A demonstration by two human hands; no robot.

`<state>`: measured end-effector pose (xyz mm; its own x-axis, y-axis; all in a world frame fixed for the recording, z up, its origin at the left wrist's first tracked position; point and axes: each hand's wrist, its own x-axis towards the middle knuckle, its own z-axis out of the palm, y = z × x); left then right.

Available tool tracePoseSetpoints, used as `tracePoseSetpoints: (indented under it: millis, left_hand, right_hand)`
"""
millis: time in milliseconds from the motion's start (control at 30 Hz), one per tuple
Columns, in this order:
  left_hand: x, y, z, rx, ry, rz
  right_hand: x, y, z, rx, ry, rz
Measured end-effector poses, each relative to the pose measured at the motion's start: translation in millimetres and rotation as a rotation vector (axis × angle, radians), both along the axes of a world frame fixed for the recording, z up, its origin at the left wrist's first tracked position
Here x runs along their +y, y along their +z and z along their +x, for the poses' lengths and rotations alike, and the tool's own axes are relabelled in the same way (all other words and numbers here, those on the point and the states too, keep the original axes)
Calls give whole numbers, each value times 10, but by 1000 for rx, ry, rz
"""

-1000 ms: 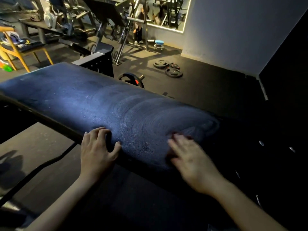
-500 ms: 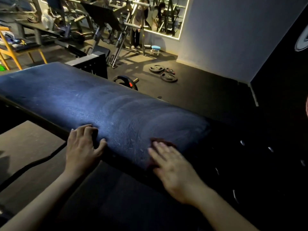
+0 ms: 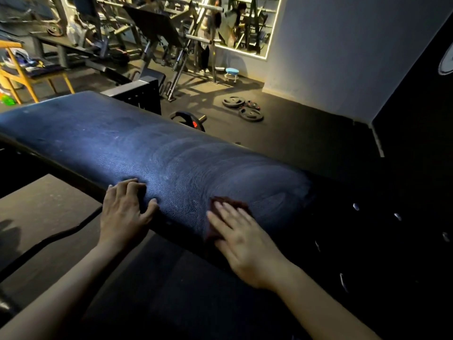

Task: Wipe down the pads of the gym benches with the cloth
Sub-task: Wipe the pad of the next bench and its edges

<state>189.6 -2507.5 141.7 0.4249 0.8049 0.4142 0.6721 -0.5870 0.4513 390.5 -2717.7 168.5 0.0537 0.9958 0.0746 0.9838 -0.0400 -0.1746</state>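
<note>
Head view: long dark bench pad (image 3: 137,153) streaked with wipe marks, left hand (image 3: 125,212) resting open on its near edge, right hand (image 3: 241,238) pressing flat with straight fingers on what looks like a dark reddish cloth (image 3: 230,203) at the pad's near right part, weight plates (image 3: 242,107) on the floor beyond.

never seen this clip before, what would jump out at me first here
A long dark blue bench pad, streaked with wipe marks, runs across the middle. At its near edge the right hand presses a dark red cloth flat while the left hand rests on the pad. Behind, weight plates lie on the floor.
</note>
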Motion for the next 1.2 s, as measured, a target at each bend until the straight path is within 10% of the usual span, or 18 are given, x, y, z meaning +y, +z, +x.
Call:
tracePoseSetpoints:
  millis: [233,500,733,933,1200]
  left_hand:
    - [-18,19,8,12,-12,-35]
    - [33,21,-43,-4,-26,-18]
    - [40,41,-66,24,-49,-46]
    - [104,59,-135,47,-69,-61]
    - [155,177,-115,81,-101,-95]
  right_hand:
    - [246,332,1350,-3,-671,-177]
    - [378,105,-88,64,223,-49]
    - [923,399,613,76,-503,-61]
    - [688,118,-172,36,212,-69]
    - [1155,412,1089,44,-638,-91]
